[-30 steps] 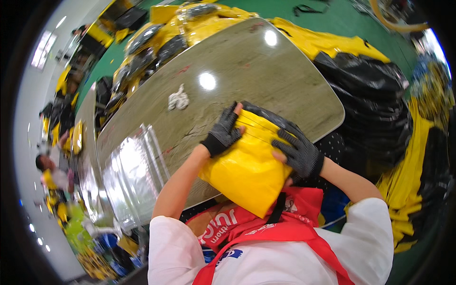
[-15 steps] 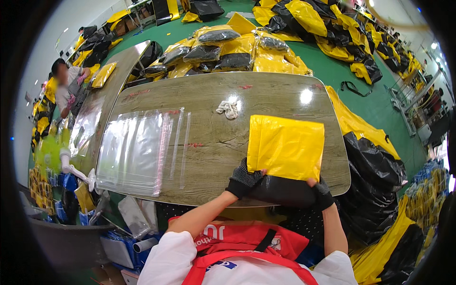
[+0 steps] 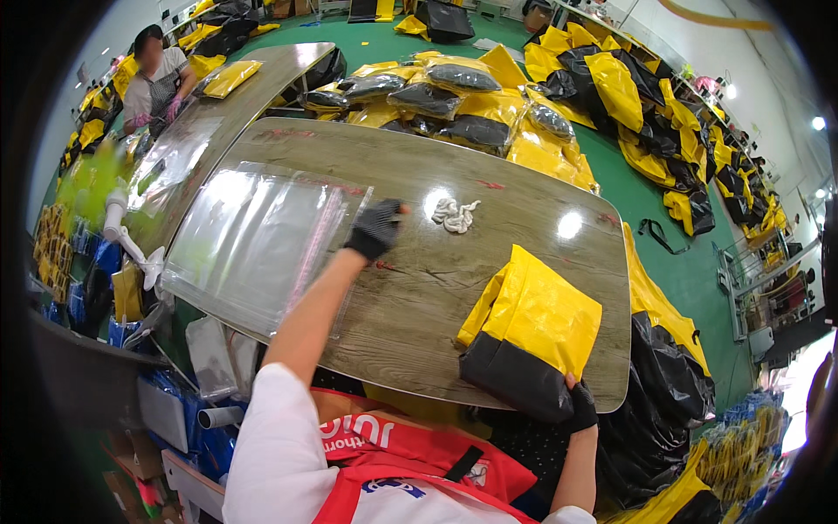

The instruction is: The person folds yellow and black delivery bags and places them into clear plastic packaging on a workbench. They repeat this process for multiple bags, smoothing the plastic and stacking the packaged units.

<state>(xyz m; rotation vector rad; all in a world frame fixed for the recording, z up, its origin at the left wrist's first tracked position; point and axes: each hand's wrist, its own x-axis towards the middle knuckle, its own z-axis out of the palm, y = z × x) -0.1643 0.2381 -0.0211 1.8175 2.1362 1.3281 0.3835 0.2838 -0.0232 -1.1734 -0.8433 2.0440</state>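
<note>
A folded yellow-and-black bag (image 3: 550, 319) lies at the right of the table, its black part toward me and its yellow top raised in loose folds. My right hand (image 3: 582, 406), in a dark half-finger glove, grips the bag's near right corner at the table edge. Over the table's middle my left hand (image 3: 377, 229), gloved alike, is beside the right edge of a stack of clear plastic bags (image 3: 253, 236); its fingers are mostly hidden behind its back. A crumpled white cloth (image 3: 456, 215) lies just right of that hand.
Packed yellow-and-black bundles (image 3: 467, 105) are piled beyond the wooden table (image 3: 410, 341). Black and yellow sheeting (image 3: 659, 375) hangs along its right side. Another person (image 3: 157, 83) stands at the second table (image 3: 279, 74) on the far left.
My left hand has let go of the folded bag and moved left and away from me to the clear bags. The yellow-and-black bag has turned and its folds have loosened; my view has shifted.
</note>
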